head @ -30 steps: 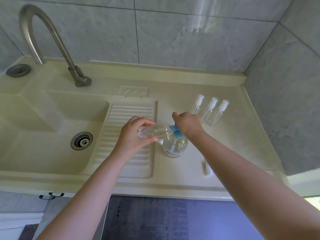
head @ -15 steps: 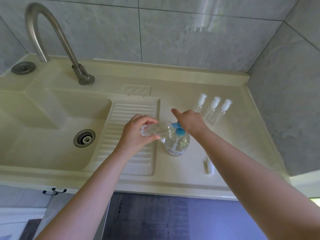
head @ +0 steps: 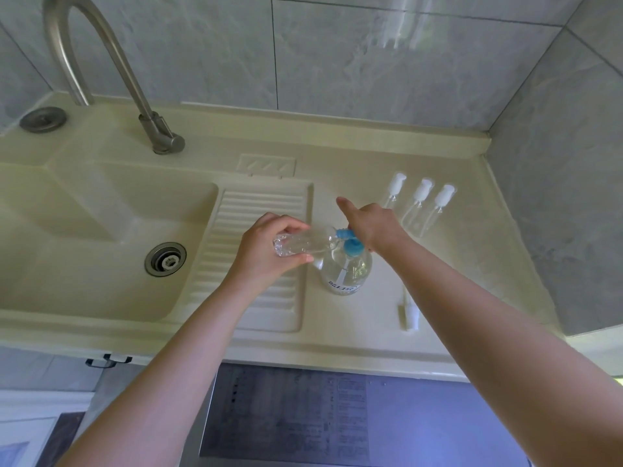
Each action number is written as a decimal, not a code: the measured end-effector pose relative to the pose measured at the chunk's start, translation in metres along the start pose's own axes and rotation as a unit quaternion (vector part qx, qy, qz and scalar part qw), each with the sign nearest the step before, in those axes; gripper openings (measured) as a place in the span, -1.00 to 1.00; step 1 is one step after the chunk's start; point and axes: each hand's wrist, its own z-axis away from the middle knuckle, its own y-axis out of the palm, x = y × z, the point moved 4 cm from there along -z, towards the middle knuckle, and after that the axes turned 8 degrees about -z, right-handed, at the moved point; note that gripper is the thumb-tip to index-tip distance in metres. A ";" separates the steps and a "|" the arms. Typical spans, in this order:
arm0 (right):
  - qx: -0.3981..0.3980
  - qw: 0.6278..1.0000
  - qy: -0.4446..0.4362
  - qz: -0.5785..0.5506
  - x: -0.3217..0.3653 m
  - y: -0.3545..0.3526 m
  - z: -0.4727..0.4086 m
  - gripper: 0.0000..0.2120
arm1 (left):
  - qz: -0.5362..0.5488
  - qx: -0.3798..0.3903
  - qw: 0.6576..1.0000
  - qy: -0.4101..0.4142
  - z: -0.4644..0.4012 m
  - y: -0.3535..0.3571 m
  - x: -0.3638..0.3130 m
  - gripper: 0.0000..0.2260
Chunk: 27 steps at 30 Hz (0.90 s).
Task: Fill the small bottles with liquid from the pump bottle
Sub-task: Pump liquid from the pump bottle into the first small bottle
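A clear pump bottle (head: 344, 276) with a blue pump (head: 352, 247) stands on the counter right of the ribbed drainboard. My left hand (head: 266, 251) grips a small clear bottle (head: 305, 246), held almost level with its mouth at the blue nozzle (head: 342, 233). My right hand (head: 374, 227) rests on top of the pump head and hides it, with the index finger pointing out straight. Three small bottles with white caps (head: 419, 200) stand in a row behind my right hand. A loose white cap with its tube (head: 409, 311) lies on the counter near the front.
A cream sink basin (head: 101, 237) with a metal drain (head: 165, 259) lies to the left, under a curved steel tap (head: 101, 62). Grey tiled walls close off the back and the right. The counter's front edge (head: 303, 352) runs below my forearms.
My hands and both bottles have stayed in place. My right index finger now sticks out straighter. The view has shifted slightly.
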 end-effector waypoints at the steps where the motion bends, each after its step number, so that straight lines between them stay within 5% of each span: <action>1: -0.006 1.000 -0.001 0.001 -0.001 0.001 -0.001 -0.34 | 0.001 0.000 1.000 0.000 0.000 0.000 0.000 -0.55; 6: -0.057 0.998 -0.008 0.009 -0.006 0.006 -0.001 -0.45 | -0.008 0.002 1.000 0.003 -0.003 0.001 0.002 -0.56; 14: -0.037 0.999 -0.001 0.001 -0.003 -0.001 0.003 -0.24 | -0.007 0.004 1.000 0.002 -0.002 -0.001 -0.001 -0.55; 20: -0.034 0.998 -0.028 0.037 0.000 0.002 0.000 -0.43 | -0.006 -0.001 1.000 0.005 -0.003 0.001 0.000 -0.56; 27: -0.072 0.996 -0.033 0.040 -0.005 0.005 0.005 -0.36 | -0.016 0.008 1.000 0.011 -0.004 0.002 0.001 -0.56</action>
